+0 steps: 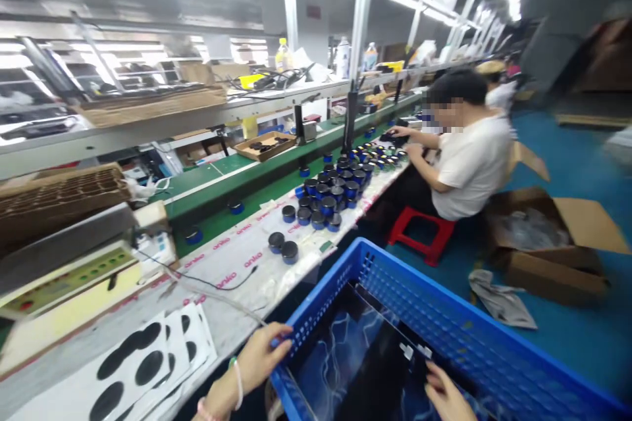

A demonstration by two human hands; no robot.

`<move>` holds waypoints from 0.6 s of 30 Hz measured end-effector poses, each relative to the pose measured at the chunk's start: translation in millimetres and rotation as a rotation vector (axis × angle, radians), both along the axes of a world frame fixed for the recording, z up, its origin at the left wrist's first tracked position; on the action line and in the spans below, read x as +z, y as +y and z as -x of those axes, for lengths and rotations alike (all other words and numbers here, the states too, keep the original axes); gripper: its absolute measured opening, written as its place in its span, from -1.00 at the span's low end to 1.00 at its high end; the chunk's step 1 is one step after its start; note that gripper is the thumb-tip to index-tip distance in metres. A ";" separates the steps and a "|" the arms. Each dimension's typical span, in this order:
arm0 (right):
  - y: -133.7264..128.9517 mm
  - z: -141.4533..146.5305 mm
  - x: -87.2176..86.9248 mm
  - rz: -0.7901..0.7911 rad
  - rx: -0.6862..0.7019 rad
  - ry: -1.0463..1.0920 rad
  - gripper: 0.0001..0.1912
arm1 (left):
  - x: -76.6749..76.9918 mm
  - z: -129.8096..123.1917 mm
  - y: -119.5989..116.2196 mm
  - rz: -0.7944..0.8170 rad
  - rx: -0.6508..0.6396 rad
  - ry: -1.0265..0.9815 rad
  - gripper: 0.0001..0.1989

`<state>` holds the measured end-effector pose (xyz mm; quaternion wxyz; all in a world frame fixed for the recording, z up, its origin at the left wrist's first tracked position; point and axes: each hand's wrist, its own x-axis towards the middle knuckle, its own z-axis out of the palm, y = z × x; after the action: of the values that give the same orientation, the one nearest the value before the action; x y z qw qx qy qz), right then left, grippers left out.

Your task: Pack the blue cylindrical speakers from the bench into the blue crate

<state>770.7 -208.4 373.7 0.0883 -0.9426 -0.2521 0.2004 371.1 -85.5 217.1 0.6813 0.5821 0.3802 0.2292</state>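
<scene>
A large blue plastic basket (363, 247) stands at the front edge of the bench. My left hand (261, 355) grips its near left rim, thumb and fingers closed on the edge. Inside lie dark, glossy flat pieces (326, 355) with thin pale wires, whose exact kind I cannot make out. Small white connectors (406, 350) rest on top of them. My right hand (447, 395) is inside the basket just below the connectors, its fingers slightly bent and apart. Whether its fingertips touch a wire is unclear.
White sheets with black round stickers (149, 368) lie on the bench. Several blue-and-black round units (328, 205) stand farther along it, beside a green conveyor (197, 194). A seated co-worker (469, 151), a red stool (422, 233) and an open carton (548, 243) are at right.
</scene>
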 end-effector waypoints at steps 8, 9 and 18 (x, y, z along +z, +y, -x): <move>281.3 247.2 -126.5 0.167 1.276 -0.587 -0.33 | -123.2 87.0 172.7 -0.243 0.322 0.548 -0.65; 298.8 260.8 -141.5 0.235 1.341 -0.653 -0.30 | -143.6 103.6 193.1 -0.276 0.372 0.724 -0.62; 340.0 275.9 -204.5 0.528 1.315 -0.778 -0.43 | -286.1 181.7 272.7 -0.139 0.095 1.050 -0.40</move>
<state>494.8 131.5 169.3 -0.3672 -0.5935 -0.7119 -0.0782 189.4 187.2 -69.0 0.3478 0.6443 0.6800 -0.0379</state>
